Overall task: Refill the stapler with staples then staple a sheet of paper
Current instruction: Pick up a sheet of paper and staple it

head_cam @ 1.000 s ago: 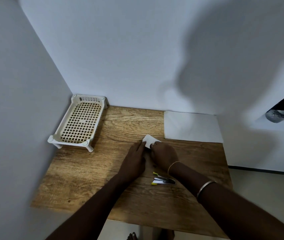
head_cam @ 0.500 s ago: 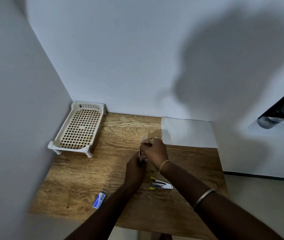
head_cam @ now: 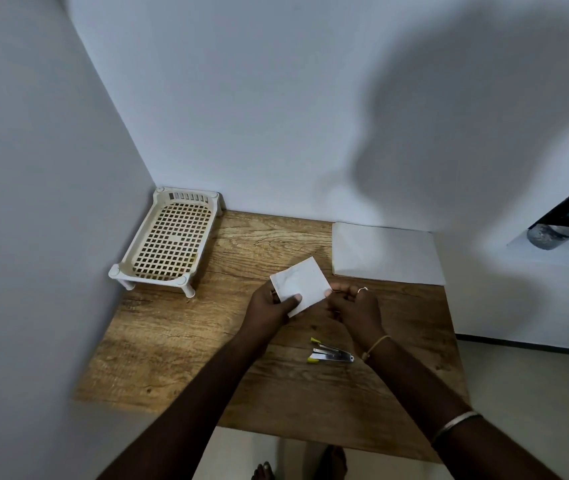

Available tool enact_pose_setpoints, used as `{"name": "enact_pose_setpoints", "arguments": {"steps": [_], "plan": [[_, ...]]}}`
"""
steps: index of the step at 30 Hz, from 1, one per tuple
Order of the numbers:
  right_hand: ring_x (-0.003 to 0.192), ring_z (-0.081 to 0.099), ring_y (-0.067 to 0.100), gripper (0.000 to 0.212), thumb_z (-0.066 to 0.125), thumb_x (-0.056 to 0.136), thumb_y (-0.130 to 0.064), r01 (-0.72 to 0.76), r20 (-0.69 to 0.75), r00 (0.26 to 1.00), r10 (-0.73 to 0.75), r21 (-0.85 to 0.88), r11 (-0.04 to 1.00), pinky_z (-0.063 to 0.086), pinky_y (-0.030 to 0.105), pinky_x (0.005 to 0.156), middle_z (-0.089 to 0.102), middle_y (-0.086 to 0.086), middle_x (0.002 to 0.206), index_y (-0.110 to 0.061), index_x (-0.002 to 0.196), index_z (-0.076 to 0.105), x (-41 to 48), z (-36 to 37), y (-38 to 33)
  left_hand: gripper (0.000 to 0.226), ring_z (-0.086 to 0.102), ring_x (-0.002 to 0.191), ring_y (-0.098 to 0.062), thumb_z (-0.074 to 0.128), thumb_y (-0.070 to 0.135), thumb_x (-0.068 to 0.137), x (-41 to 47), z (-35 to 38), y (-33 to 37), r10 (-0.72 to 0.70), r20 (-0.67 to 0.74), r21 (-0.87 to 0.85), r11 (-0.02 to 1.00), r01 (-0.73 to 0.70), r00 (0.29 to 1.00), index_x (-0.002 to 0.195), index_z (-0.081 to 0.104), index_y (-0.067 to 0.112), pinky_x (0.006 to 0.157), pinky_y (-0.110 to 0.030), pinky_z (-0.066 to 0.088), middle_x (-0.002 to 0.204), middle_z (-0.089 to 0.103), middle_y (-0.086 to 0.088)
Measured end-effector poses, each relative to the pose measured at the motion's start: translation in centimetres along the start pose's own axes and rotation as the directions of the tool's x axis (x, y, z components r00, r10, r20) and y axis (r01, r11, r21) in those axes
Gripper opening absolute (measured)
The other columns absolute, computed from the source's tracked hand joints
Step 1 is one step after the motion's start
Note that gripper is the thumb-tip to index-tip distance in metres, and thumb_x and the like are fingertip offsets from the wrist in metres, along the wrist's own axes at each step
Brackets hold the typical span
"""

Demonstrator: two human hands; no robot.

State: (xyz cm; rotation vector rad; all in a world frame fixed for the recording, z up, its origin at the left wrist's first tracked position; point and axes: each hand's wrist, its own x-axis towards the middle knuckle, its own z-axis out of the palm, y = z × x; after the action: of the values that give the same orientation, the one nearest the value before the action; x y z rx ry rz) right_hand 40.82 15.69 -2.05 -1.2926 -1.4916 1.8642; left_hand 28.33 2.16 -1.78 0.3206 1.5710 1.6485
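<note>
Stapler [head_cam: 331,355] lies on the table [head_cam: 179,348] with its top swung open, yellow tips pointing left, just below the right wrist and touched by neither hand. What changed: half a second ago both hands were bunched together over a small white piece, mostly hiding it; now it's spread flat and in plain view, a small square of white paper [head_cam: 301,285] held just above the wood. Left hand [head_cam: 271,306] has a closed grip on its lower left corner, thumb on top, fingers underneath. Right hand [head_cam: 354,304] is curled at the square's right edge, fingertips pinched together; whether it has hold of the paper edge or something tiny, I cannot tell. The small blue-and-white item seen near the table's front left edge a moment ago is out of frame now, looks like a camera shift rather than a move. Bigger white sheet [head_cam: 385,256] sits untouched at the back right corner, the perforated plastic tray [head_cam: 168,244] at the back left. My read: the open stapler means loading is in hand or just done, no staple strip visible, so can't confirm. The smoothed-out square looks like the piece being readied for stapling. Next move probably needs one hand freed to pick up and close the stapler.
</note>
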Motion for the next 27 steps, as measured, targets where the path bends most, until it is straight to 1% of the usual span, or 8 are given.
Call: {"name": "enact_pose_setpoints", "arguments": {"steps": [7, 10, 12, 14, 17, 20, 24, 27], "plan": [[0.07, 0.073, 0.02, 0.019, 0.077, 0.086, -0.012, 0.01, 0.004, 1.0, -0.011, 0.09, 0.996, 0.061, 0.031, 0.065, 0.077, 0.01, 0.079, -0.007, 0.103, 0.07, -1.7, -0.4, 1.6, 0.04, 0.076, 0.1, -0.029, 0.074, 0.008, 0.09, -0.9, 0.1, -0.7, -0.06, -0.068, -0.086, 0.995, 0.055, 0.996, 0.129, 0.065, 0.005, 0.082, -0.042, 0.063, 0.11, 0.078, -0.011], [0.08, 0.074, 0.015, 0.017, 0.073, 0.09, -0.032, 0.137, -0.004, 0.99, -0.139, -0.106, 0.985, 0.06, 0.03, 0.071, 0.077, 0.002, 0.087, -0.02, 0.102, 0.071, -2.7, -0.9, 3.0, 0.038, 0.076, 0.099, -0.028, 0.074, 0.009, 0.09, -1.1, 0.1, -0.6, -0.069, -0.083, -0.087, 0.994, 0.062, 0.994, 0.127, 0.066, 0.004, 0.078, -0.037, 0.064, 0.109, 0.078, -0.011], [0.089, 0.069, 0.003, 0.021, 0.068, 0.091, -0.045, 0.275, 0.058, 0.959, -0.279, -0.442, 0.854, 0.054, 0.022, 0.078, 0.074, -0.01, 0.095, -0.029, 0.103, 0.071, -3.6, -1.7, 4.4, 0.036, 0.076, 0.098, -0.027, 0.074, 0.009, 0.091, -1.1, -0.1, -0.4, -0.073, -0.089, -0.093, 0.994, 0.065, 0.993, 0.126, 0.067, 0.005, 0.077, -0.035, 0.064, 0.109, 0.078, -0.011], [0.106, 0.06, 0.004, 0.037, 0.067, 0.089, -0.05, 0.376, 0.228, 0.922, -0.312, -0.718, 0.586, 0.047, 0.02, 0.087, 0.066, -0.011, 0.115, -0.028, 0.119, 0.069, -4.4, -2.6, 5.8, 0.035, 0.076, 0.098, -0.027, 0.074, 0.008, 0.091, -1.0, -0.2, -0.2, -0.083, -0.097, -0.104, 0.992, 0.072, 0.992, 0.124, 0.067, 0.004, 0.076, -0.034, 0.064, 0.108, 0.078, -0.011], [0.12, 0.053, 0.018, 0.067, 0.071, 0.079, -0.057, 0.474, 0.422, 0.879, -0.221, -0.82, 0.321, 0.045, 0.029, 0.097, 0.057, -0.002, 0.13, -0.02, 0.134, 0.061, -5.1, -3.2, 7.3, 0.033, 0.076, 0.099, -0.027, 0.073, 0.008, 0.091, -1.1, -0.2, 0.1, -0.091, -0.102, -0.108, 0.991, 0.08, 0.991, 0.123, 0.068, 0.003, 0.075, -0.033, 0.064, 0.109, 0.078, -0.011], [0.112, 0.053, 0.021, 0.065, 0.07, 0.08, -0.055, 0.48, 0.445, 0.869, -0.216, -0.862, 0.159, 0.046, 0.033, 0.091, 0.057, -0.001, 0.126, -0.02, 0.135, 0.06, -5.3, -3.1, 8.0, 0.032, 0.076, 0.098, -0.027, 0.073, 0.008, 0.091, -1.2, -0.2, 0.1, -0.093, -0.098, -0.114, 0.99, 0.082, 0.991, 0.122, 0.068, 0.004, 0.076, -0.034, 0.064, 0.11, 0.077, -0.011], [0.106, 0.055, 0.02, 0.043, 0.067, 0.089, -0.033, 0.447, 0.413, 0.879, -0.237, -0.888, 0.109, 0.048, 0.034, 0.086, 0.058, -0.002, 0.118, -0.024, 0.13, 0.062, -5.1, -2.9, 8.0, 0.031, 0.077, 0.096, -0.024, 0.074, 0.008, 0.091, -1.2, -0.4, 0.1, -0.098, -0.102, -0.132, 0.988, 0.085, 0.99, 0.121, 0.069, 0.005, 0.075, -0.033, 0.063, 0.107, 0.079, -0.008], [0.101, 0.056, 0.02, 0.033, 0.069, 0.088, -0.029, 0.419, 0.376, 0.903, -0.208, -0.876, 0.238, 0.049, 0.035, 0.082, 0.059, -0.001, 0.109, -0.025, 0.12, 0.066, -5.0, -2.7, 7.6, 0.031, 0.077, 0.096, -0.022, 0.074, 0.009, 0.09, -1.2, -0.5, 0.4, -0.102, -0.105, -0.144, 0.986, 0.086, 0.989, 0.121, 0.069, 0.006, 0.075, -0.032, 0.063, 0.106, 0.079, -0.006]]}}
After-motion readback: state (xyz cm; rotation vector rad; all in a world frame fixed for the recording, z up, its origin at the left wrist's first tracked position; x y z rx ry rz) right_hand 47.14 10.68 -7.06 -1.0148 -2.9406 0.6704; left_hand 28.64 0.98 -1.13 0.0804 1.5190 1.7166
